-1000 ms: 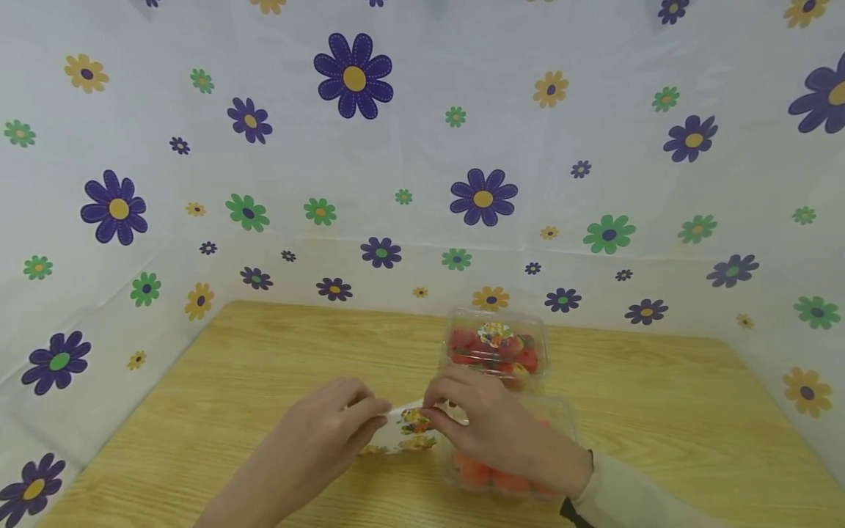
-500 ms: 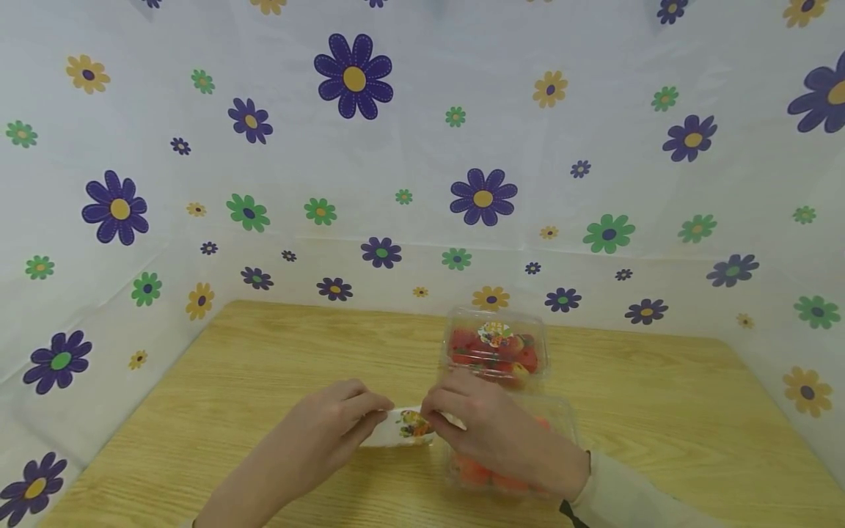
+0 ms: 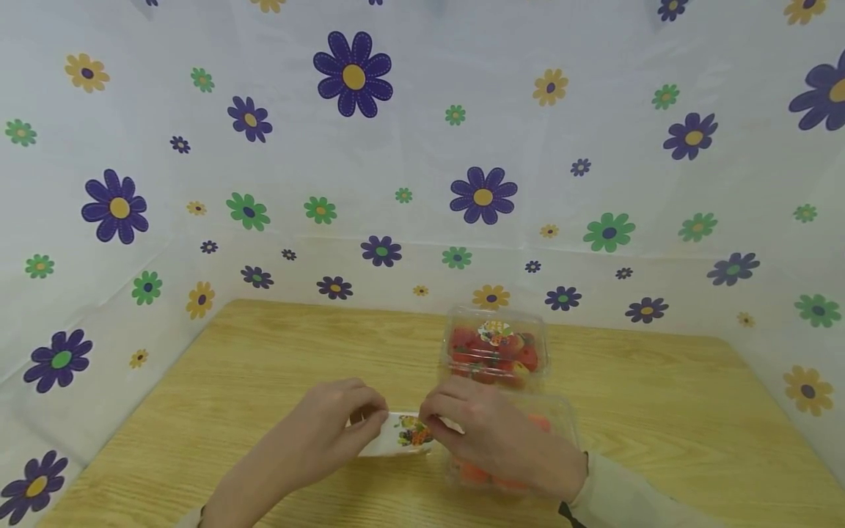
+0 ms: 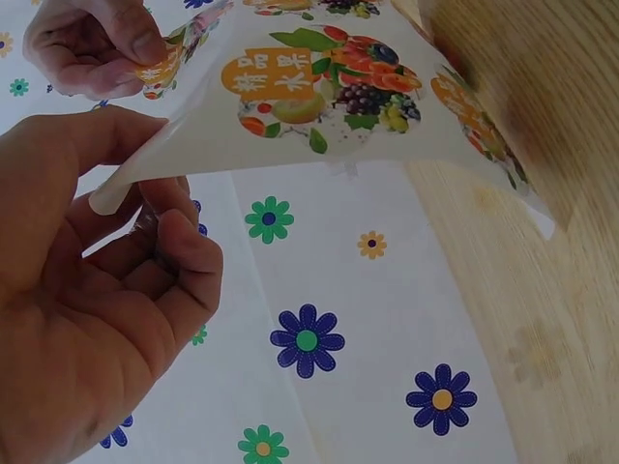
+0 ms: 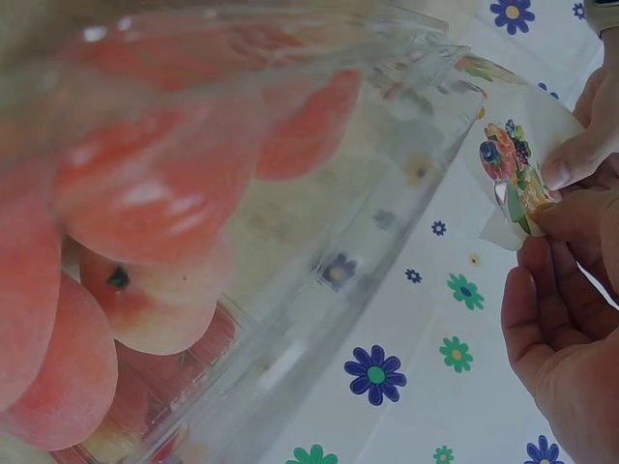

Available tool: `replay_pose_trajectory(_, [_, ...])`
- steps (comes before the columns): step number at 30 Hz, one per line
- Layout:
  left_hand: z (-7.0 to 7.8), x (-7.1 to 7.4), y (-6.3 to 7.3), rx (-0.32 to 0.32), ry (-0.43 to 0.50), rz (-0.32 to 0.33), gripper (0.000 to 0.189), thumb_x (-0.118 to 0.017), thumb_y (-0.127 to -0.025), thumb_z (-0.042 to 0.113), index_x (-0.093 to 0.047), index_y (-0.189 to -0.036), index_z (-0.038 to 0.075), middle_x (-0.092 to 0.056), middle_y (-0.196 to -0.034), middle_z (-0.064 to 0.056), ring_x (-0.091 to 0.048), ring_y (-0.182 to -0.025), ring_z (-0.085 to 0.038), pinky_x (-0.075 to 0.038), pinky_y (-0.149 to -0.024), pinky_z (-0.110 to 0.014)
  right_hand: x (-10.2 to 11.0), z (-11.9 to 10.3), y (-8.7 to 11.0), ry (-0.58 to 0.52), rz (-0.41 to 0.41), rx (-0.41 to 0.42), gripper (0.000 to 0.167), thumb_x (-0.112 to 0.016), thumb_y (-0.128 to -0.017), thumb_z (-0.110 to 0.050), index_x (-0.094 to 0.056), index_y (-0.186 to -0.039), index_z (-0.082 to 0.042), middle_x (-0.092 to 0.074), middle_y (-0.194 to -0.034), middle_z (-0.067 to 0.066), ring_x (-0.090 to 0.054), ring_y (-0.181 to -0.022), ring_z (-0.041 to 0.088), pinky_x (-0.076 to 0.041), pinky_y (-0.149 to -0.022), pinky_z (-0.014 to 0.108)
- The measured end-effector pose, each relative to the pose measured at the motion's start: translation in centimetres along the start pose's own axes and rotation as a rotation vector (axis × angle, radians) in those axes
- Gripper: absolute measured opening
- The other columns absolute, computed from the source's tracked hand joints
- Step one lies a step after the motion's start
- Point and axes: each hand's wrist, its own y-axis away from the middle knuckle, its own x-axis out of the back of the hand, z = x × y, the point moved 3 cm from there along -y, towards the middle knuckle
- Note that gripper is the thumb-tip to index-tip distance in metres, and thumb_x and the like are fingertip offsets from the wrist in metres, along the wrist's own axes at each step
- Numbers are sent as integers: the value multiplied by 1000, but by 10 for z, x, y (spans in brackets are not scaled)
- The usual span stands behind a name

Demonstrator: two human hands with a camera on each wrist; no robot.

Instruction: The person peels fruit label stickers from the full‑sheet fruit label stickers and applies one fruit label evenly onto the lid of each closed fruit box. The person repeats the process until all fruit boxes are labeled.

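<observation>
A sheet of fruit-picture stickers (image 3: 383,441) stretches between both hands, low over the table. My left hand (image 3: 330,422) pinches its near edge between thumb and fingers; in the left wrist view the sheet curves up from that left hand (image 4: 106,280). My right hand (image 3: 491,433) pinches a sticker (image 4: 164,70) at the sheet's other end, where it bends up. The right wrist view has the right hand (image 5: 575,309) with thumb and forefinger on the sticker's edge. Below the right forearm lies a clear plastic box of peaches (image 3: 475,473), partly covered.
Behind the peaches stands a second clear box (image 3: 455,315) holding strawberries, with a fruit sticker (image 3: 495,332) on its lid. The wood-grain table (image 3: 297,337) meets a white flowered sheet (image 3: 409,132) at the back and sides.
The sticker sheet has tipped and flexed between the hands, its printed face turning. Left-hand fingers have shifted slightly on the edge; the right hand has lowered a little. Both boxes have stayed put.
</observation>
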Motion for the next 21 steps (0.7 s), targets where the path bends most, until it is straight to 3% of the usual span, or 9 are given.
replay_pose_trajectory(10, [-2,-1,-2,36,-1,-10,14,-68,-96,11,-74,-87,19,-67,-82,13,-53,-73,4,-50,-64,-18,-1,0,1,6,-3,5,5,-73,-94,-8,-72,-91,-11,-69,-91,-5,-64,-84,4,-50,-78,7])
replay_pose_trajectory(21, [-4,-2,-2,71,-6,-16,13,-69,-95,11,-75,-87,19,-67,-81,13,-53,-72,4,-50,-63,-17,0,-2,2,-6,-11,7,18,-82,-83,0,-72,-92,-12,-68,-92,-6,-64,-84,3,-51,-79,7])
